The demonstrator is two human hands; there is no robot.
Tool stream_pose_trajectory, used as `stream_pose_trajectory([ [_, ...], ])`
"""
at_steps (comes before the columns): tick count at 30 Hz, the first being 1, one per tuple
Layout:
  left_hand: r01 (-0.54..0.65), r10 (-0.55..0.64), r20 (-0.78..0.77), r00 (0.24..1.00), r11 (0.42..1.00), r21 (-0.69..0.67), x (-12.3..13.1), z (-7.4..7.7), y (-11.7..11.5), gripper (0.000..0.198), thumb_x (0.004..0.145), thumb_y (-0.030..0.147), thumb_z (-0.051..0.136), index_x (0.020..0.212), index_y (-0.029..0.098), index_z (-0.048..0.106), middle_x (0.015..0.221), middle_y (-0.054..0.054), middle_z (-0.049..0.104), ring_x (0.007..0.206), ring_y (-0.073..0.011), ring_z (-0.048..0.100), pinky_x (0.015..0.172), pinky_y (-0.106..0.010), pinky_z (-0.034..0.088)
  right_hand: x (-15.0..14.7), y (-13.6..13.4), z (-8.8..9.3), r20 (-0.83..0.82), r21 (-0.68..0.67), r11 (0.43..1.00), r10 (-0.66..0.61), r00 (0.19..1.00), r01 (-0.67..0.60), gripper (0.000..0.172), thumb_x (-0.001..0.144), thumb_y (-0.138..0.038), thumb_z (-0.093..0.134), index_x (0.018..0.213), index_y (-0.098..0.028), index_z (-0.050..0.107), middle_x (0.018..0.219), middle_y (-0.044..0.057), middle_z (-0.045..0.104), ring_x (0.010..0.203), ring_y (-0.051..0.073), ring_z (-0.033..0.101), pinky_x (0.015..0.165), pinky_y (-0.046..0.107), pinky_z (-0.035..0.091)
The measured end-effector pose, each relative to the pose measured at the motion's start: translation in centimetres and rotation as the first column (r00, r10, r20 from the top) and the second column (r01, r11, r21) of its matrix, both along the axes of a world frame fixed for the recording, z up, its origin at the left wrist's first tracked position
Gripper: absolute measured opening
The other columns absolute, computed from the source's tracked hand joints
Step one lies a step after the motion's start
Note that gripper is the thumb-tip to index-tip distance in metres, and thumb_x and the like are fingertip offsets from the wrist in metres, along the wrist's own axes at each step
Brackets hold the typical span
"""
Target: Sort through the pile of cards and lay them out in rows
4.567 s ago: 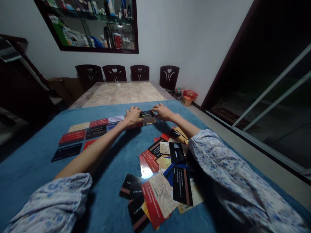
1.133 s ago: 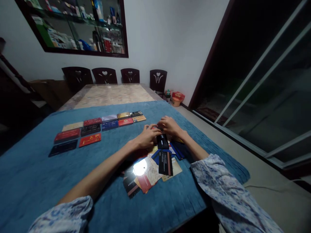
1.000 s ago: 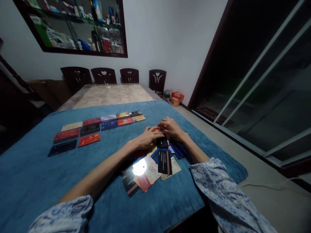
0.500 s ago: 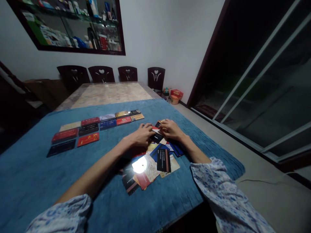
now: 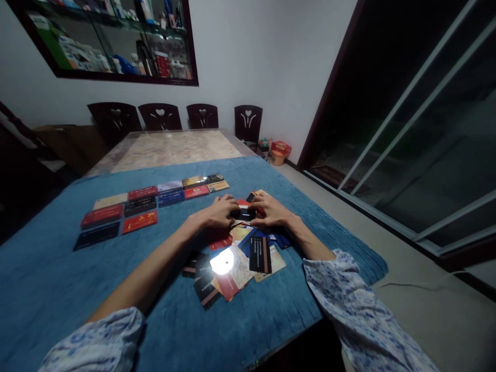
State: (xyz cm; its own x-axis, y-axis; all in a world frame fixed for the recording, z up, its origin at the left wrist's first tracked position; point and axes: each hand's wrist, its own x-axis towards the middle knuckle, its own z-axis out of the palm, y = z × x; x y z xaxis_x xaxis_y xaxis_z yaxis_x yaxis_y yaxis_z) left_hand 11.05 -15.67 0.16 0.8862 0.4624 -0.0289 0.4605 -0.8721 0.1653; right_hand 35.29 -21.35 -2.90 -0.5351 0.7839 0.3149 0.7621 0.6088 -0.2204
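Observation:
My left hand (image 5: 217,212) and my right hand (image 5: 269,210) meet over the far end of a loose pile of plastic cards (image 5: 236,258) on the blue cloth (image 5: 58,279). Between the fingertips of both hands I hold a black card (image 5: 242,213) by its two short ends, just above the pile. Both hands are closed in a pinch. Farther left, neat rows of laid-out cards (image 5: 143,204) in red, black, blue and gold lie flat on the cloth.
Beyond the cloth the marble table top (image 5: 170,147) runs to several dark chairs (image 5: 201,116) at the wall. A glass cabinet (image 5: 108,39) hangs above. A sliding glass door (image 5: 418,129) fills the right side; the table's right edge drops to the floor.
My hands came back from the far card rows to the pile. In the last second they lifted a black card off the pile and now hold it level between them.

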Motion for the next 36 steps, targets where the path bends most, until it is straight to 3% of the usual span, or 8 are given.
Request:
stream_pose_trajectory([
  [6, 0.001, -0.001, 0.002, 1.0, 1.0, -0.02, 0.0, 0.4, -0.1, 0.026, 0.081, 0.023, 0.061, 0.105, 0.02, 0.072, 0.12, -0.011, 0.065, 0.125, -0.0315, 0.046, 0.099, -0.046, 0.036, -0.2, -0.1, -0.1, -0.03, -0.006, 1.0, 0.004, 1.0, -0.004, 0.04, 0.078, -0.048, 0.079, 0.108, -0.021, 0.077, 0.102, 0.01, 0.069, 0.106, 0.027, 0.057, 0.101, 0.047, 0.043],
  [11, -0.012, 0.012, -0.01, 1.0, 1.0, -0.014, -0.1, 0.2, 0.2, 0.024, 0.083, 0.026, 0.062, 0.103, 0.02, 0.073, 0.119, -0.011, 0.064, 0.124, -0.0315, 0.047, 0.098, -0.045, 0.037, -0.2, -0.1, -0.2, -0.048, -0.018, 1.0, -0.012, 0.999, 0.011, 0.039, 0.078, -0.044, 0.079, 0.107, -0.018, 0.077, 0.101, 0.011, 0.069, 0.103, 0.026, 0.058, 0.096, 0.045, 0.047],
  [17, 0.042, -0.043, 0.014, 0.999, 0.998, 0.042, -0.4, 0.1, 0.5, 0.021, 0.084, 0.028, 0.059, 0.095, 0.02, 0.075, 0.107, -0.01, 0.066, 0.118, -0.0292, 0.049, 0.097, -0.043, 0.038, -0.1, 0.0, -0.4, -0.066, 0.048, 0.999, 0.011, 0.998, -0.008, 0.025, 0.081, -0.042, 0.076, 0.094, -0.021, 0.079, 0.089, 0.007, 0.069, 0.095, 0.024, 0.06, 0.099, 0.045, 0.046],
  [24, 0.084, -0.088, 0.039, 0.995, 0.993, 0.083, -0.8, 0.4, 0.9, 0.023, 0.08, 0.02, 0.056, 0.091, 0.019, 0.076, 0.1, -0.009, 0.068, 0.104, -0.0259, 0.058, 0.089, -0.038, 0.044, 0.2, 0.1, -0.7, -0.135, 0.145, 0.989, 0.037, 0.99, -0.017, 0.021, 0.09, -0.038, 0.067, 0.082, -0.022, 0.078, 0.072, 0.005, 0.069, 0.076, 0.02, 0.059, 0.087, 0.04, 0.052],
  [27, 0.099, -0.107, 0.089, 0.99, 0.991, 0.09, -0.8, -0.1, 1.6, 0.029, 0.081, 0.016, 0.054, 0.099, 0.019, 0.077, 0.098, -0.009, 0.07, 0.097, -0.0229, 0.061, 0.085, -0.034, 0.046, 0.1, 0.0, -0.7, -0.188, 0.193, 0.981, 0.039, 0.981, -0.002, 0.024, 0.093, -0.037, 0.063, 0.083, -0.023, 0.078, 0.072, 0.006, 0.07, 0.079, 0.021, 0.061, 0.087, 0.04, 0.053],
  [31, 0.091, -0.116, 0.195, 0.974, 0.987, 0.13, -0.7, -0.9, 2.3, 0.028, 0.084, 0.011, 0.05, 0.091, 0.015, 0.077, 0.09, -0.009, 0.07, 0.085, -0.0186, 0.062, 0.078, -0.029, 0.047, 0.2, 0.1, -0.9, -0.247, 0.242, 0.97, 0.036, 0.968, 0.026, 0.027, 0.097, -0.035, 0.056, 0.089, -0.022, 0.077, 0.08, 0.007, 0.074, 0.081, 0.021, 0.063, 0.082, 0.039, 0.054],
  [36, 0.012, -0.046, 0.396, 0.917, 0.996, 0.088, -0.6, -1.2, 2.5, 0.026, 0.084, 0.011, 0.053, 0.096, 0.015, 0.076, 0.093, -0.009, 0.073, 0.09, -0.0197, 0.065, 0.082, -0.029, 0.051, 0.2, 0.3, -1.4, -0.322, 0.251, 0.962, -0.023, 0.946, 0.108, 0.02, 0.095, -0.028, 0.058, 0.101, -0.022, 0.076, 0.094, 0.009, 0.075, 0.089, 0.022, 0.064, 0.081, 0.038, 0.054],
])
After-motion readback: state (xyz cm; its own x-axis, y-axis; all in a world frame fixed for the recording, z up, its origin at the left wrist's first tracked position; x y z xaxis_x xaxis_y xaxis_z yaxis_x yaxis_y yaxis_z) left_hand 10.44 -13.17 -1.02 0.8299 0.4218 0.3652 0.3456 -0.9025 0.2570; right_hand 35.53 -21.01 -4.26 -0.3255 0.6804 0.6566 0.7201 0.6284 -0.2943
